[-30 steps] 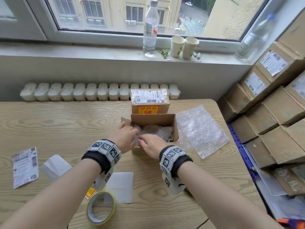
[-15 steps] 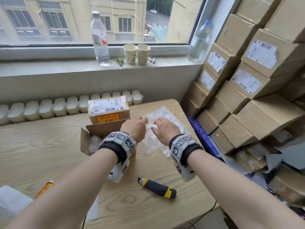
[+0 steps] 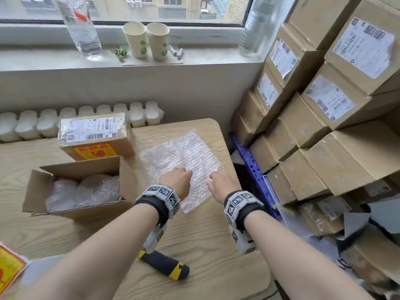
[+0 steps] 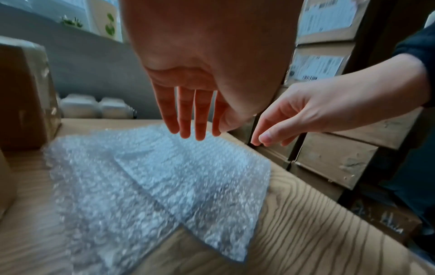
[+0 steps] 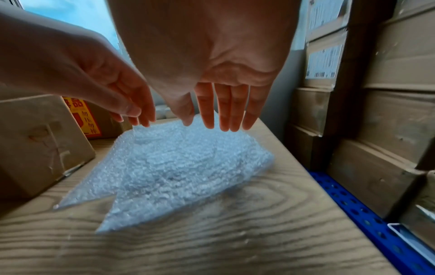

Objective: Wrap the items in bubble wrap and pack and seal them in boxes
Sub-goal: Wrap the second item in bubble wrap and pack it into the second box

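Overlapping sheets of bubble wrap [image 3: 184, 156] [image 4: 153, 178] [image 5: 179, 167] lie flat on the wooden table's right end. My left hand [image 3: 177, 180] [image 4: 195, 119] hovers just above them with straight, hanging fingers and holds nothing. My right hand [image 3: 220, 182] [image 5: 221, 111] hangs beside it, fingers also straight and empty. An open cardboard box [image 3: 127, 182] stands to the left, with bubble-wrapped items [image 3: 84, 191] inside. A sealed, labelled box [image 3: 95, 135] sits behind it.
A black-and-yellow utility knife [image 3: 164, 264] lies on the table [image 3: 207, 245] under my left forearm. Stacked labelled cartons [image 3: 324, 105] crowd the right side past a blue perforated rail [image 3: 251, 161]. Bottles and paper cups [image 3: 147, 40] stand on the windowsill.
Both hands left the open box and moved right over the bubble wrap; my head turned right with them. The hands have since settled a little lower above the sheets.
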{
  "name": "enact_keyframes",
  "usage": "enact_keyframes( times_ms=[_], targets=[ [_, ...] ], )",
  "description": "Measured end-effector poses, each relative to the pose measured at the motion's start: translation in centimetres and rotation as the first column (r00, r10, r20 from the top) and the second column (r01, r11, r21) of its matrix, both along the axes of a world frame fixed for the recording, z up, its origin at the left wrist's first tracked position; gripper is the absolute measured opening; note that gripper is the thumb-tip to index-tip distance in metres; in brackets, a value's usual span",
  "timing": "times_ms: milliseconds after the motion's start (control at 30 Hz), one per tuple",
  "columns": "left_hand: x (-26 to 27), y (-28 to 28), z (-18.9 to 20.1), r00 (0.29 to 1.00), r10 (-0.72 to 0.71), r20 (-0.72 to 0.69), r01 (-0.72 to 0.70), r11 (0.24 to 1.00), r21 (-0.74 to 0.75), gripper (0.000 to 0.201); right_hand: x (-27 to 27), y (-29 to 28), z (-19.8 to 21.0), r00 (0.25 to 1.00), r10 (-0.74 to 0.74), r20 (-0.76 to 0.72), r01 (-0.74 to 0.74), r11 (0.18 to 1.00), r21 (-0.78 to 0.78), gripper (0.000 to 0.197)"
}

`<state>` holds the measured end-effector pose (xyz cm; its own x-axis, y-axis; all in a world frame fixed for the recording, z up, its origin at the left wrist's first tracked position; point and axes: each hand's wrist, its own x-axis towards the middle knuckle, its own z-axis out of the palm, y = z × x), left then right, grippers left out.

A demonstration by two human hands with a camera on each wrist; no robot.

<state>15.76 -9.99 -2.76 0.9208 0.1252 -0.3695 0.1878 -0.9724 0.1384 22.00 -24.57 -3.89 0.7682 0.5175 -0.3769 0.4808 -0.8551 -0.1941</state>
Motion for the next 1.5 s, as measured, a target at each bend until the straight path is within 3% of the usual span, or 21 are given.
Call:
enact_keyframes(
  times_ms=[133,333,400,633,767,933,1100,1200,1300,1400,1500],
  targets=[
    [0.6,0.0,-3.1,0.996,0.038,-0.078,-0.041,0.998,-0.039,0.029,1.7,-0.4,-2.7,0.999,0.035,-0.036,-0.035,0.999,0.028,0.034],
    [0.0,-0.1,-6.3,0.994,0.009,-0.109,-0.022,0.993,-0.119,0.057,2.7,-0.8,-5.8,0.996,0.05,-0.07,-0.047,0.998,0.05,0.065],
    [-0.2,-0.2,-6.7,0.995,0.032,-0.096,-0.044,0.991,-0.127,0.064,2.6,-0.9,-6.5,0.998,0.056,-0.04,-0.053,0.997,0.064,0.067],
    [-0.6,-1.7,-7.5,0.988,0.031,-0.151,-0.056,0.984,-0.168,0.09,2.2,-0.8,-7.2,0.993,0.042,0.111,-0.059,0.987,0.15,0.025],
    [-0.7,-2.3,-6.8,0.994,-0.007,-0.105,-0.013,0.982,-0.187,0.079,2.3,-1.2,-5.6,0.999,0.008,0.049,-0.018,0.98,0.201,0.021],
    [-2.3,-3.0,-6.9,0.989,-0.087,-0.122,0.075,0.992,-0.104,0.057,1.2,-2.1,-3.5,0.993,-0.026,-0.118,0.05,0.979,0.198,0.012],
    [-3.6,-2.4,-7.5,0.985,-0.119,-0.124,0.106,0.988,-0.11,0.052,-0.5,-3.5,-3.9,0.978,-0.047,-0.201,0.075,0.989,0.131,0.028],
    [-3.5,-2.2,-7.1,0.997,-0.055,-0.047,0.046,0.985,-0.163,0.034,-1.4,-4.3,-3.7,0.971,-0.003,-0.239,0.035,0.991,0.126,0.045],
    [-3.4,-2.2,-4.2,0.995,0.06,0.075,-0.045,0.983,-0.179,0.011,-1.6,-4.5,-3.0,0.992,0.014,-0.122,0.002,0.992,0.126,0.053],
    [-3.2,-1.4,-1.3,0.953,0.244,0.181,-0.189,0.943,-0.274,0.018,-1.3,-4.4,-1.4,0.988,-0.15,-0.022,0.152,0.97,0.188,0.05],
    [-2.9,0.1,1.4,0.893,0.324,0.314,-0.193,0.904,-0.383,0.023,-0.8,-4.5,0.2,0.931,-0.352,-0.1,0.365,0.887,0.283,0.048]
  ],
)
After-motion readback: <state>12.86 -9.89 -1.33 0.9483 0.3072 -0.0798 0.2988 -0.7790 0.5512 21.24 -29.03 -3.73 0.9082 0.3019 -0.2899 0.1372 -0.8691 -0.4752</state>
